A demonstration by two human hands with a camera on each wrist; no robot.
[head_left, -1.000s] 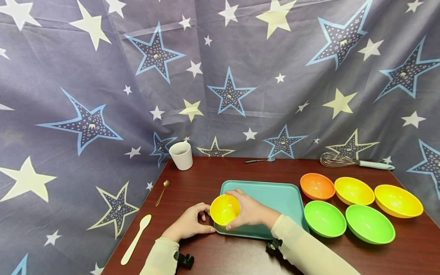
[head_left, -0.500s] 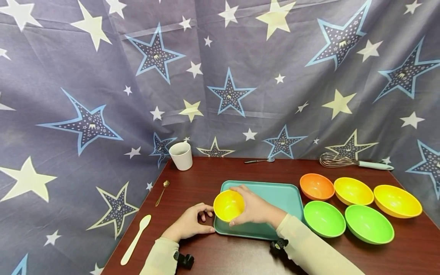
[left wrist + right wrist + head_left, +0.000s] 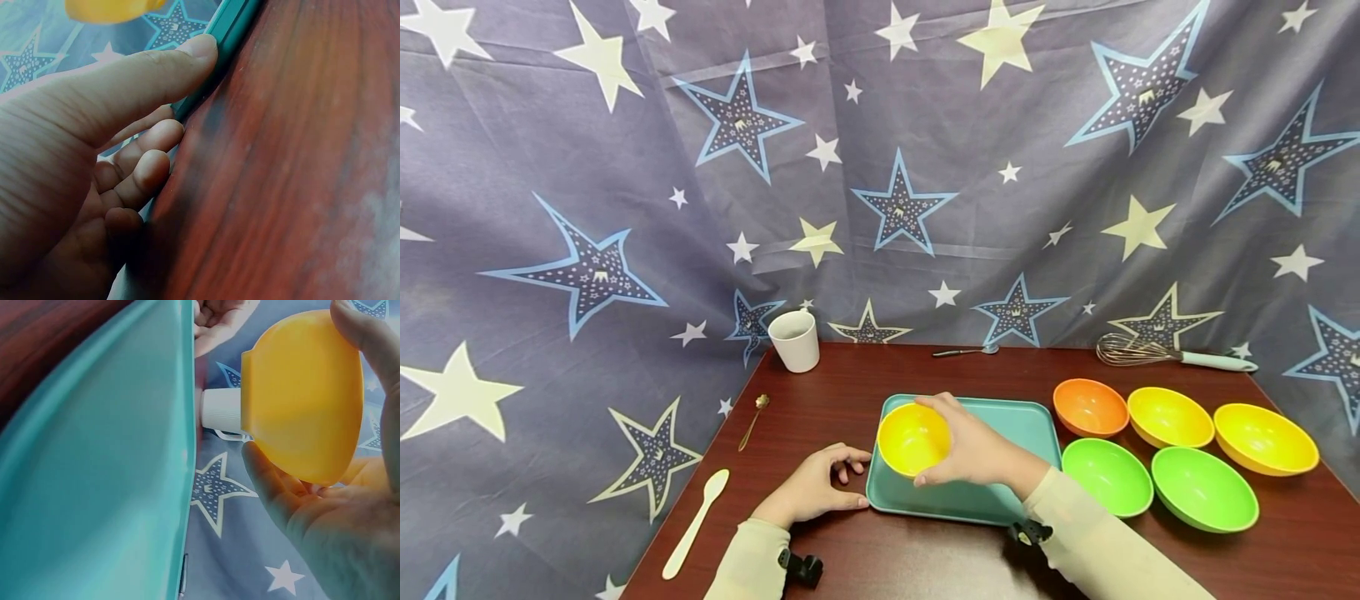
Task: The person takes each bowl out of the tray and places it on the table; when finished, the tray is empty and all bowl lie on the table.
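A small yellow bowl (image 3: 913, 440) is in my right hand (image 3: 973, 450), its fingers on the far side of the rim and the thumb on the near side. The right wrist view shows the bowl's outer wall (image 3: 303, 394) between thumb and fingers, held up clear of the teal tray (image 3: 1000, 500). At the tray's left edge lies my left hand (image 3: 816, 483), thumb and fingertips touching the rim. Up close in the left wrist view, the thumb (image 3: 200, 53) rests against the tray's side, and the other fingers are loosely bent by the dark red table.
Right of the tray stand an orange bowl (image 3: 1090, 408), two yellow bowls (image 3: 1171, 417) and two green bowls (image 3: 1108, 479). A whisk (image 3: 1217, 361) and a small utensil (image 3: 966, 352) lie behind. Leftward are a white cup (image 3: 795, 342), a gold spoon (image 3: 752, 423) and a cream spoon (image 3: 696, 525).
My right hand has carried the yellow bowl to the right and slightly away, from the tray's left edge to over the tray. The left hand has stayed put.
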